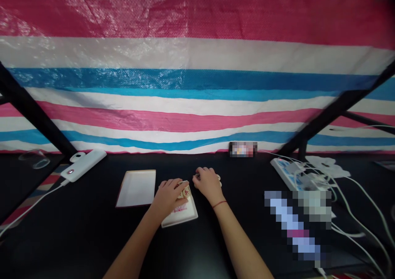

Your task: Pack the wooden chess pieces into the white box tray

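My left hand point(165, 196) is over a shallow white box point(188, 216), its fingers curled round several round wooden Chinese chess pieces point(186, 192) with red characters. Pink-red print or pieces show on the box floor below the palm; I cannot tell which. Just right of the box, my right hand point(208, 183) rests low at the black table, fingers bent and closed round pale round pieces point(219, 179). Those pieces peep out on both sides of the hand, and most of them are hidden beneath it.
A box lid point(137, 188) lies inside-up at the left. A white power bank point(84, 166) with a cable is at the far left, near a clear glass point(35, 159). A power strip point(285, 174) with tangled cables is at the right. Striped sheeting point(185, 122) hangs behind.
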The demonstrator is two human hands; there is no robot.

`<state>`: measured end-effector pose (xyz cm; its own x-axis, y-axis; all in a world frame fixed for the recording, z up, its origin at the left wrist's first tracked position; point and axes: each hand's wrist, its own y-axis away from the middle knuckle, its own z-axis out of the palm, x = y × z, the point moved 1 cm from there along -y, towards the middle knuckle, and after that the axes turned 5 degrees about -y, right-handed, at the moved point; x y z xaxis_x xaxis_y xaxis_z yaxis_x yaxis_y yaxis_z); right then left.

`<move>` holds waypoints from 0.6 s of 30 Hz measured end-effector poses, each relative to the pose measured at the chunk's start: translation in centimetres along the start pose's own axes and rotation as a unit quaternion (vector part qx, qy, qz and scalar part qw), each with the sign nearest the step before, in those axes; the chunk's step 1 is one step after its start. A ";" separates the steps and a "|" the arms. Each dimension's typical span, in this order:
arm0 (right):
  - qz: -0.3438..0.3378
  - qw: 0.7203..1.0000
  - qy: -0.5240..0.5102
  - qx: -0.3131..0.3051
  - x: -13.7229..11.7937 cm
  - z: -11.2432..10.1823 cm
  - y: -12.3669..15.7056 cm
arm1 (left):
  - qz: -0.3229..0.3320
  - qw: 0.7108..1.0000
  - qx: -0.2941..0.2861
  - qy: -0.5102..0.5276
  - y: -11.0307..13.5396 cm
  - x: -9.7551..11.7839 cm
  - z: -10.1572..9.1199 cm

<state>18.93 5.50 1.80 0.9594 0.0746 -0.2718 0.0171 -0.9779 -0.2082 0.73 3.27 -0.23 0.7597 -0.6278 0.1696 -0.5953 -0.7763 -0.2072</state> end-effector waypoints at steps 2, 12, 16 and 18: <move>0.010 1.000 0.002 -0.017 -0.3 -0.2 -0.1 | 0.003 1.000 0.006 0.013 0.0 0.0 -0.2; 0.050 0.995 -0.072 -0.039 -1.2 -1.2 -1.1 | -0.005 0.983 0.171 0.070 0.3 -0.6 -1.4; 0.006 0.937 -0.349 -0.015 -2.8 -1.6 0.2 | -0.056 0.971 0.204 0.115 0.9 -1.4 -1.4; -0.006 0.882 -0.470 -0.039 -3.9 -1.3 1.3 | -0.066 0.968 0.194 0.147 1.4 -1.5 -1.5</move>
<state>15.61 3.67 3.82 0.3025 0.1779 -0.9364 0.0794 -0.9837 -0.1612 -1.67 3.05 0.70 0.6817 -0.5575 0.4738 -0.3121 -0.8073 -0.5008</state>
